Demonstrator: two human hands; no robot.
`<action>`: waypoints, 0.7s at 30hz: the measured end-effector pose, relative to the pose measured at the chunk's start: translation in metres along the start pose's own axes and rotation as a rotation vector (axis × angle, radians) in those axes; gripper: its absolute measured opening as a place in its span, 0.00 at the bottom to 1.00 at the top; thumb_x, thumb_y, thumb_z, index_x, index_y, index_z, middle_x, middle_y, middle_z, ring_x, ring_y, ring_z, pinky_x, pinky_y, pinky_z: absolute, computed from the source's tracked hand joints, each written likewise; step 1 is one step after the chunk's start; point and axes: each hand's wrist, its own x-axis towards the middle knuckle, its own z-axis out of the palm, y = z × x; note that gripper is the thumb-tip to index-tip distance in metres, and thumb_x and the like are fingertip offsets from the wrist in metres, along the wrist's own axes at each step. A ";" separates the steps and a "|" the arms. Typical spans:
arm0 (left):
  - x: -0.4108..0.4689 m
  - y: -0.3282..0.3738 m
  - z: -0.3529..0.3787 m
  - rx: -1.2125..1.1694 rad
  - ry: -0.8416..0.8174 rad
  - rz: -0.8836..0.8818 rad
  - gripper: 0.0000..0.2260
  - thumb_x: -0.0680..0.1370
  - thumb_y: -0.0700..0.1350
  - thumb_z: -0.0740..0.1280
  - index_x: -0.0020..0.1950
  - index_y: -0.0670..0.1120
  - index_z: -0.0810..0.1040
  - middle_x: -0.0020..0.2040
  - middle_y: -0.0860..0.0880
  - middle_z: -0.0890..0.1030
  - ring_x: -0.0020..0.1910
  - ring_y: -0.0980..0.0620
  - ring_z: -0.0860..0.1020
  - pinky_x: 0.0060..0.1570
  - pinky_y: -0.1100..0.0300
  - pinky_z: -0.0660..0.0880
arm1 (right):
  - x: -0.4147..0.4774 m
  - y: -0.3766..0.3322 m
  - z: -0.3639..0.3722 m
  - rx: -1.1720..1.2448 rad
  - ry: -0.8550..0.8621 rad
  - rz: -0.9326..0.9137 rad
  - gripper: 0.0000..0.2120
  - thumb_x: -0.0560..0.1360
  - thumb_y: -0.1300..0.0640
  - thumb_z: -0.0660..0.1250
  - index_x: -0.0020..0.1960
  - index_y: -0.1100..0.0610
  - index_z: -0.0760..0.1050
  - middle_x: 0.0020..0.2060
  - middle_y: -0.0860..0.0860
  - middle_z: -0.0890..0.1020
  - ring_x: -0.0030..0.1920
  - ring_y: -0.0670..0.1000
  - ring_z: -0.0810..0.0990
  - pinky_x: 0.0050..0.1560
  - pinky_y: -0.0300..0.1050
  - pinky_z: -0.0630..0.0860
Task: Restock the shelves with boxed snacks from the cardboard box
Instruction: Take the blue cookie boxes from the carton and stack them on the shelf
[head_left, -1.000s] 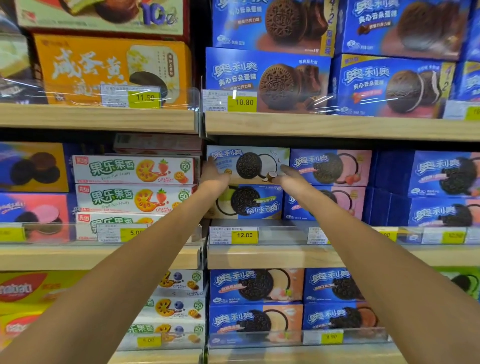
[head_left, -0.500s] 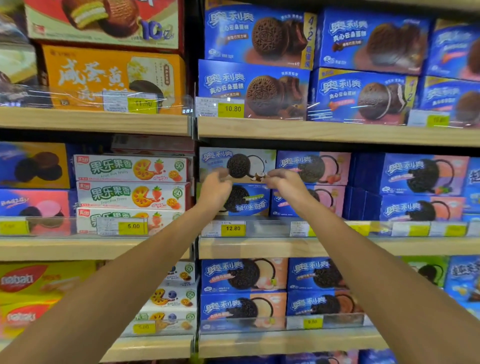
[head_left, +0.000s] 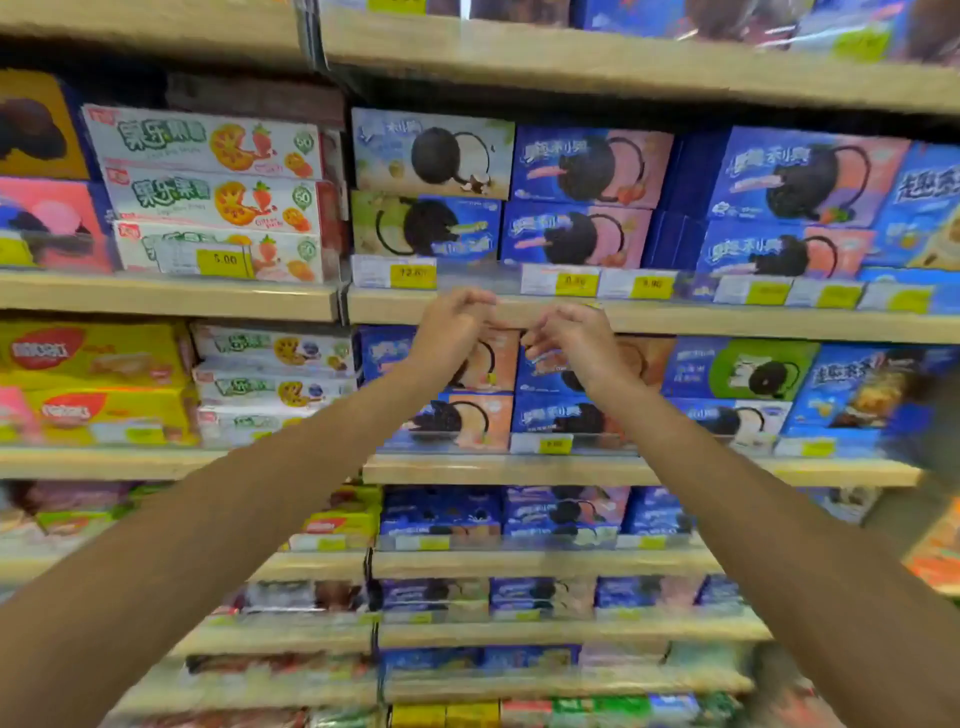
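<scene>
Plainly, two hands were raised before the shelving: the left hand (head_left: 449, 332) and the right hand (head_left: 571, 345), near each other but not touching. Each had its fingers loosely curled and gripped nothing. Both hung in front of the edge of a wooden shelf (head_left: 727, 323).

Just above them, on that shelf, the boxed snacks stood in stacks of two. One pale cookie box (head_left: 431, 153) lay on one green-and-blue box (head_left: 426, 226). Just beside these, to the right, stood two pink-and-blue boxes (head_left: 592, 166), one on the other, and further right a second pink-and-blue pair (head_left: 805, 176).

To the left, three white fruit-biscuit boxes (head_left: 208, 145) lay stacked, with one yellow price tag (head_left: 223, 258) reading 5.00 before the lowest. Blur hid the finer print.
</scene>
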 end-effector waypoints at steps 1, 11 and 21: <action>-0.008 -0.008 0.004 -0.002 -0.006 -0.025 0.09 0.78 0.35 0.59 0.43 0.46 0.75 0.35 0.48 0.78 0.27 0.56 0.75 0.31 0.58 0.72 | -0.006 0.011 -0.002 0.009 -0.018 0.031 0.14 0.77 0.69 0.56 0.36 0.58 0.72 0.30 0.55 0.77 0.22 0.43 0.75 0.24 0.37 0.72; -0.119 -0.174 0.088 0.123 -0.153 -0.479 0.07 0.81 0.39 0.58 0.48 0.45 0.74 0.38 0.49 0.78 0.26 0.61 0.75 0.30 0.66 0.70 | -0.095 0.213 -0.034 0.045 -0.075 0.448 0.17 0.78 0.66 0.57 0.30 0.59 0.71 0.25 0.53 0.76 0.21 0.45 0.74 0.27 0.40 0.72; -0.251 -0.375 0.116 0.279 -0.260 -1.041 0.17 0.79 0.39 0.62 0.66 0.34 0.69 0.53 0.40 0.77 0.47 0.47 0.75 0.43 0.63 0.73 | -0.213 0.424 -0.029 -0.023 -0.119 0.952 0.12 0.74 0.65 0.62 0.33 0.55 0.70 0.23 0.50 0.75 0.23 0.46 0.73 0.30 0.37 0.67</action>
